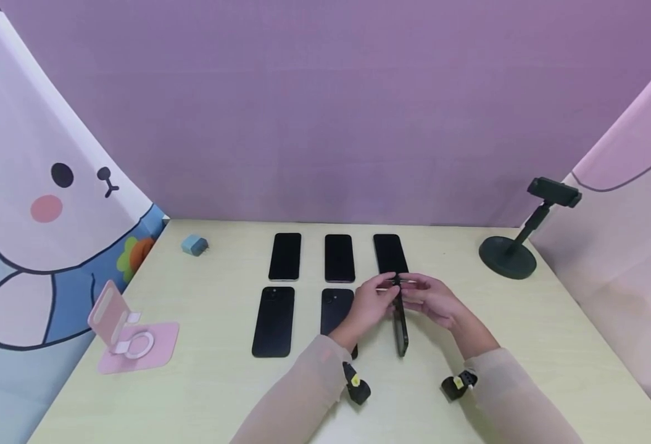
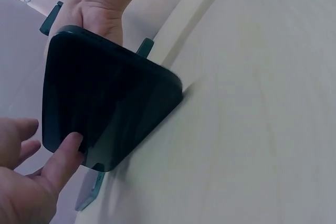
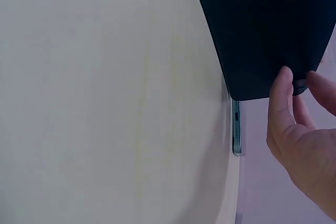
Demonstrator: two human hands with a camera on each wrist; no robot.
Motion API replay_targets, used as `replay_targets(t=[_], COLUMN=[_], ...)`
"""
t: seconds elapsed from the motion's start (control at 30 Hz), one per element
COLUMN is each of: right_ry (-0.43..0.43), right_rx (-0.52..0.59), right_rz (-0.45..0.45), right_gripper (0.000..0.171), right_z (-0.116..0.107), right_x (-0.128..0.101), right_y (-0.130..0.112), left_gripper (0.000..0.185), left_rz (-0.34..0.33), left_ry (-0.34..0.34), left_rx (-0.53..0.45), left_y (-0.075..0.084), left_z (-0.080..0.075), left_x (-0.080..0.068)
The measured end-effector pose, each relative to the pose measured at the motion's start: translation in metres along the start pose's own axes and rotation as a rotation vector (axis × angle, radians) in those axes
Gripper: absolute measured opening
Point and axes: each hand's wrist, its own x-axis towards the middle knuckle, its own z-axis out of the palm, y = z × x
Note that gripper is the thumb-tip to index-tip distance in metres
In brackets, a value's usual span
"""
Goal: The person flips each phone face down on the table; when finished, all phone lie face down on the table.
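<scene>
A black smartphone (image 1: 400,333) stands tilted up on its long edge, held between both hands at the right end of the front row. My left hand (image 1: 366,308) holds its far end, and the left wrist view shows the thumb on the dark screen (image 2: 110,93). From the other side my right hand (image 1: 436,302) grips the same end. In the right wrist view its fingertips (image 3: 285,77) touch the dark back (image 3: 262,30) near the camera bump. Just behind lies another phone (image 1: 390,251), partly covered by the hands. The left forearm overlaps a phone (image 1: 336,305) lying back up.
Two more phones, a back-left one (image 1: 285,256) and a back-middle one (image 1: 339,258), lie screen up. Another phone (image 1: 273,322) lies back up at front left. A pink folding charger stand (image 1: 164,345), a blue plug adapter (image 1: 194,245) and a black stand (image 1: 507,256) surround them.
</scene>
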Motion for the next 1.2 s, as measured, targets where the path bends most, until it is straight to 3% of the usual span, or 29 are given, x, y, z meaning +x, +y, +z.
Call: replay_targets(t=[0.27,0.53,0.8,1.2], right_ry=[-0.001,0.049,0.094,0.133], right_rx=[-0.072,-0.148,-0.248,-0.344], right_rz=[0.014,0.077,0.122,0.143], right_gripper=[0.053,0.048,0.046,0.042], right_z=[0.006,0.006,0.005,0.006], right_x=[0.001,0.006,0.008,0.010], right_y=[0.002,0.004,0.006,0.005], left_gripper=[0.037,0.031,0.036,0.034], left_rz=[0.019,0.054,-0.004,-0.060], left_ry=[-0.038,-0.005,-0.001,0.008], left_rx=[0.116,0.291,0.267,0.369], left_y=[0.003,-0.006,-0.010,-0.014], left_z=[-0.010,-0.020,-0.021,-0.019], left_x=[0.002,0.005,0.008,0.009])
